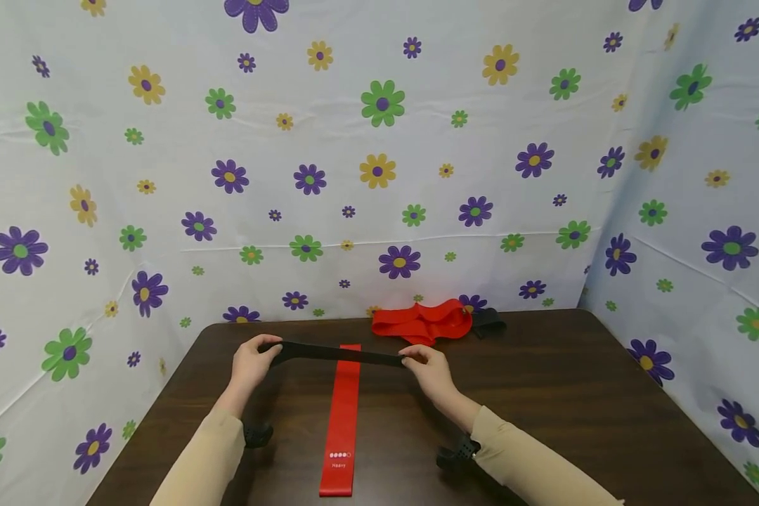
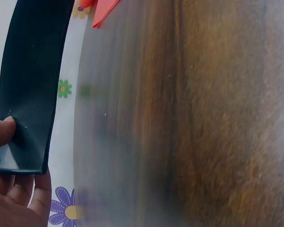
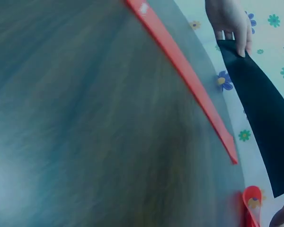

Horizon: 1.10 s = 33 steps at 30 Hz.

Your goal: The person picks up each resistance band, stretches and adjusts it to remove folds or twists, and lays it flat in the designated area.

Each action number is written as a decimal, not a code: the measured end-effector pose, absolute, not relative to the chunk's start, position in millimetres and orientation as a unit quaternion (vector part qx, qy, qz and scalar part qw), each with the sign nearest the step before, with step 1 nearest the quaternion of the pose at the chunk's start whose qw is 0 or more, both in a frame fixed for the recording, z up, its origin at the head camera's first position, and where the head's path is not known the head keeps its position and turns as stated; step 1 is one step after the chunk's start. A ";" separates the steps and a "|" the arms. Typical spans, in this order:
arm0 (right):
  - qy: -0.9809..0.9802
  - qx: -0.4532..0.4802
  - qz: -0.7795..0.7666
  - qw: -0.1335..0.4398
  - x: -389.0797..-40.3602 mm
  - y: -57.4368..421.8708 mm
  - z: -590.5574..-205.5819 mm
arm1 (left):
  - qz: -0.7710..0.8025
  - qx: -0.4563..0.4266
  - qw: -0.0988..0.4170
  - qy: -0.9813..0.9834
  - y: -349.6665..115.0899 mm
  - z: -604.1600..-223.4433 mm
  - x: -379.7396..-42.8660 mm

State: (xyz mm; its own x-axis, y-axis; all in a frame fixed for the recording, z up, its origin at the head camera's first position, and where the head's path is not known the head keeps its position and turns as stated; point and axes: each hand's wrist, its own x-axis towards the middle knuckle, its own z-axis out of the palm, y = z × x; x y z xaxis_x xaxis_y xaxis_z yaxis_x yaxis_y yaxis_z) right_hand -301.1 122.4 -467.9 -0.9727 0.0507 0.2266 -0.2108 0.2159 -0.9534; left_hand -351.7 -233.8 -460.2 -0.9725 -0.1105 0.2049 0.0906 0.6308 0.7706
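Note:
A black resistance band (image 1: 335, 353) is stretched out flat between my two hands, raised above the table. My left hand (image 1: 250, 367) pinches its left end, thumb (image 2: 1, 132) on the band's face and fingers behind it. At the other end, the thumb and fingers of my right hand (image 1: 433, 374) pinch the band. Below it, a red resistance band (image 1: 341, 422) marked "Heavy" lies flat lengthwise on the table, its far end partly crossed by the black one in the head view. In the right wrist view my right hand (image 3: 283, 216) shows only at the lower corner.
A loosely looped red band (image 1: 424, 321) lies at the table's back edge, with another black band (image 1: 488, 320) to its right. The dark wooden table (image 1: 544, 393) reaches a flower-printed cloth (image 1: 329, 140) behind and at the sides.

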 end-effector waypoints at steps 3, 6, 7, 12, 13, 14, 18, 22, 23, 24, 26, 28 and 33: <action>-0.776 0.061 0.619 0.103 -284.9 127.0 -455.7 | -0.421 0.000 0.128 -0.898 -228.5 -460.6 -353.4; -0.776 0.064 0.619 0.103 -274.1 130.4 -449.7 | -0.410 -0.011 0.148 -0.900 -223.4 -460.6 -354.7; -0.776 0.065 0.619 0.103 -271.9 131.4 -449.6 | -0.407 -0.013 0.157 -0.900 -221.8 -460.5 -355.1; -0.764 0.079 0.634 0.089 -260.1 134.6 -452.8 | -0.404 -0.012 0.184 -0.896 -216.1 -461.2 -354.1; -0.760 0.083 0.639 0.082 -257.2 134.9 -453.4 | -0.406 -0.006 0.186 -0.895 -215.0 -461.7 -353.5; -0.755 0.088 0.645 0.074 -254.0 135.0 -454.0 | -0.410 -0.001 0.187 -0.893 -213.9 -462.3 -352.8; -0.732 0.105 0.672 0.042 -241.0 135.5 -456.3 | -0.421 0.016 0.203 -0.884 -208.5 -464.6 -350.7; -0.709 0.119 0.695 0.021 -230.8 137.6 -460.4 | -0.423 0.008 0.226 -0.877 -202.3 -464.2 -349.0; -0.705 0.122 0.698 0.020 -228.9 138.3 -461.5 | -0.425 0.005 0.229 -0.876 -200.8 -463.9 -348.5; -0.705 0.125 0.698 0.021 -227.3 139.0 -462.7 | -0.425 0.001 0.231 -0.875 -199.5 -463.9 -348.3; -0.706 0.129 0.696 0.027 -224.4 140.4 -464.4 | -0.430 -0.004 0.229 -0.873 -197.1 -464.2 -347.6; -0.709 0.133 0.692 0.035 -221.9 141.6 -465.6 | -0.441 -0.008 0.219 -0.871 -195.3 -465.0 -346.7; -0.712 0.129 0.689 0.045 -216.2 144.2 -467.3 | -0.484 -0.020 0.193 -0.853 -191.9 -468.0 -345.9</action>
State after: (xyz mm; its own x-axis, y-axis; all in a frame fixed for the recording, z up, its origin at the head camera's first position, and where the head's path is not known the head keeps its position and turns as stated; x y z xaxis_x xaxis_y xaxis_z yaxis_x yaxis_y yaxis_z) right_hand -216.2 144.2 -467.3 -0.9627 -0.1216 0.2418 -0.2457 0.0180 -0.9692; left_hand -345.9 -191.9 -468.0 -0.9247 -0.1528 0.3488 0.2208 0.5311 0.8180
